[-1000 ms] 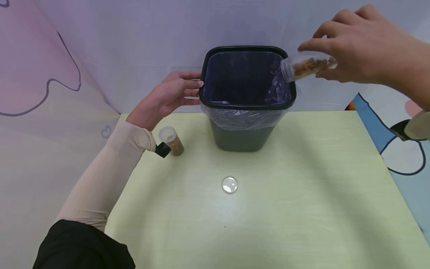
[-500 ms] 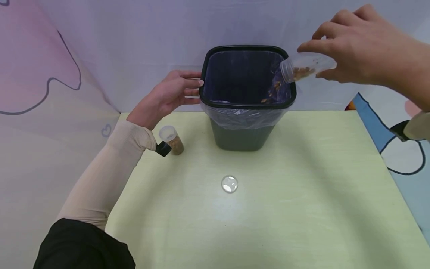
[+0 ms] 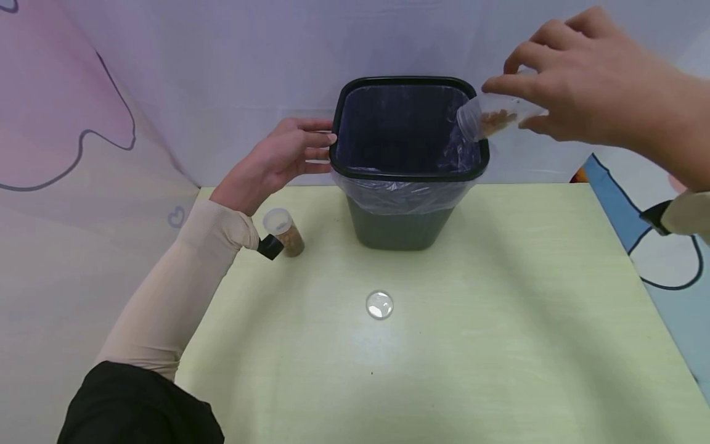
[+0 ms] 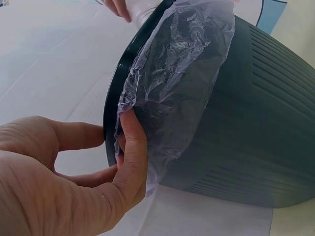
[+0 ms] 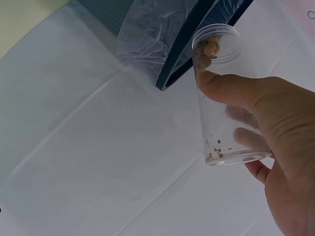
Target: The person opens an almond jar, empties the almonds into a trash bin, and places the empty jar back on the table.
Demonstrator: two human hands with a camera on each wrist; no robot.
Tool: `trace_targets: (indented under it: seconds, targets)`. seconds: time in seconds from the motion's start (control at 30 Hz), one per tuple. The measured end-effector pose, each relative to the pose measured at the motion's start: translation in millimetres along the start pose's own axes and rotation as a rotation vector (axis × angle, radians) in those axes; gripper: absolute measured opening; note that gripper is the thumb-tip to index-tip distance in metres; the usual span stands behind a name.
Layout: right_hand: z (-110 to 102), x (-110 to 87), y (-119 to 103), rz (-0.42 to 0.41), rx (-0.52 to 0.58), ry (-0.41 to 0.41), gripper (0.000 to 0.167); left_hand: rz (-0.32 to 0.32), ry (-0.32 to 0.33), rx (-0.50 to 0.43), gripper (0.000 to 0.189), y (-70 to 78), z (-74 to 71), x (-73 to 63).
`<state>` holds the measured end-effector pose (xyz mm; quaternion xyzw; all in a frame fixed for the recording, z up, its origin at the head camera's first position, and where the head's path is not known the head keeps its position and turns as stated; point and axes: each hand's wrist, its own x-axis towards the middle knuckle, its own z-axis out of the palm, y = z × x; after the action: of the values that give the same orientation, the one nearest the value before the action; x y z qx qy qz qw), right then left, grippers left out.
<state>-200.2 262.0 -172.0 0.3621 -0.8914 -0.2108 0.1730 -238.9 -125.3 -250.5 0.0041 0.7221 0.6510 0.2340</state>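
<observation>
At upper right: clear jar (image 3: 497,115), likely light, slippery, best held mid-body, is gripped by right hand (image 3: 588,86); bin (image 3: 400,225) is pinched at rim by left hand (image 3: 280,154).

Bin (image 3: 395,231) sits on table (image 3: 499,320), liner (image 3: 407,197) inside. Standing jar (image 3: 291,240) left of bin, lid (image 3: 379,304) in front. Left hand (image 3: 285,151) grips bin's left rim. Right hand (image 3: 588,86), right of bin, holds tilted jar (image 3: 495,117), mouth at right rim.
</observation>
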Motion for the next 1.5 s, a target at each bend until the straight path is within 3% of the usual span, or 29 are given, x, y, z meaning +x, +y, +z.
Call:
trace_targets:
  seconds: [0.73,1.5]
  targets:
    - [-8,5.7,-14,-0.076,-0.086,-0.022,0.088,0.005,0.000,-0.003,0.051,-0.2,0.1,2.7]
    - [-7,6.6,-19,-0.105,-0.090,0.004,0.085,0.005,0.003,-0.006,0.052,1.9,-0.4,1.7]
